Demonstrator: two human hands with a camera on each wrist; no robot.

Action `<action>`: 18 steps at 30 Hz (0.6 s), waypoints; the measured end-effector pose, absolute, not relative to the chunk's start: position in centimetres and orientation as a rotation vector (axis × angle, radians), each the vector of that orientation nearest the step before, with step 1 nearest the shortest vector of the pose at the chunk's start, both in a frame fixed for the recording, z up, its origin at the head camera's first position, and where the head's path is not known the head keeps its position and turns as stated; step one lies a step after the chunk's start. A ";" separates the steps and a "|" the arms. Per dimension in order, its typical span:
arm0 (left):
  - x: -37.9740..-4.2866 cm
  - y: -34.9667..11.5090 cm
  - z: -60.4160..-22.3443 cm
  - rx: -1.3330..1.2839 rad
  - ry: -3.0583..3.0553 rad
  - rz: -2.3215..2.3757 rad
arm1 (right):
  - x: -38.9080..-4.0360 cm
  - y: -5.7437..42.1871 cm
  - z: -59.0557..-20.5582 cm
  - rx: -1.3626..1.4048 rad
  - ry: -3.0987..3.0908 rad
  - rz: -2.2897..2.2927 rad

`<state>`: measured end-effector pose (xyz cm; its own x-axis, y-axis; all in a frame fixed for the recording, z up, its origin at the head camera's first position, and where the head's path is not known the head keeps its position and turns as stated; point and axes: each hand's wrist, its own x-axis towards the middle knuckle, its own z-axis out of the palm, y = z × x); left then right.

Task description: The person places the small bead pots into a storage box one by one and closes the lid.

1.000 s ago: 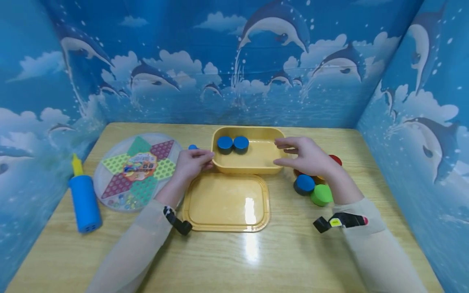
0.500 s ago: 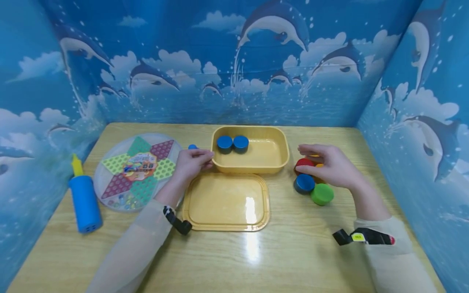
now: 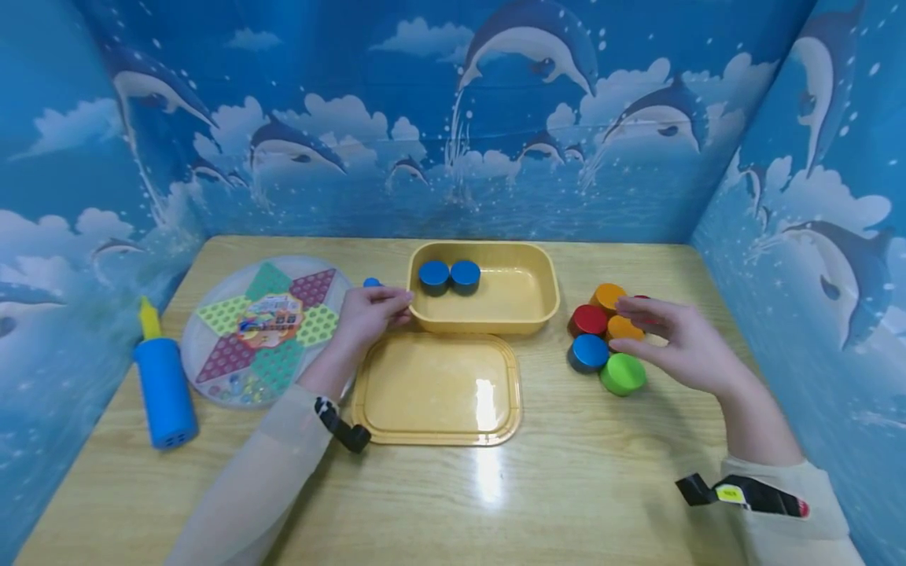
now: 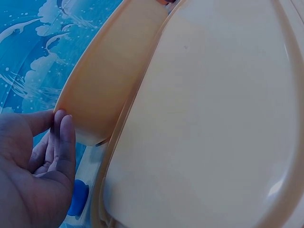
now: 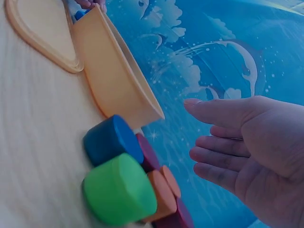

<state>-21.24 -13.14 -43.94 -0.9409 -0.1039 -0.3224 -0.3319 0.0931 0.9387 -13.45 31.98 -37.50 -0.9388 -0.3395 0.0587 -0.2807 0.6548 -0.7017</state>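
Right of the yellow tub, we see cylindrical blocks near the right hand, its fingers parted and empty, while the left hand pinches the tub's left rim, best held steady.

Pinching a yellow tub by its left rim with the left hand; inside, at left, two blue discs, side by side. Just in front, a matching lid, flat on the wooden table. At right, a cluster of green, blue, red and orange discs, with the right hand close by, loosely spread. Farther left, a round star-patterned board and a blue cylinder
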 end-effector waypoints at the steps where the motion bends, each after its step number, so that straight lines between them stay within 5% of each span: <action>1: -21.3 -13.1 -44.0 -0.439 2.188 1.959 | -13.2 32.2 -37.7 -0.515 2.787 -1.172; 18: -21.3 -13.1 -44.0 -0.433 2.135 2.011 | -9.2 34.9 -41.5 -0.381 2.805 -1.364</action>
<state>-21.25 -13.14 -44.04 -0.9420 -0.0894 -0.3234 -0.3281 0.0448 0.9436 -9.22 34.91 -41.49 -0.9706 -0.2163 0.1057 -0.2167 0.5936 -0.7750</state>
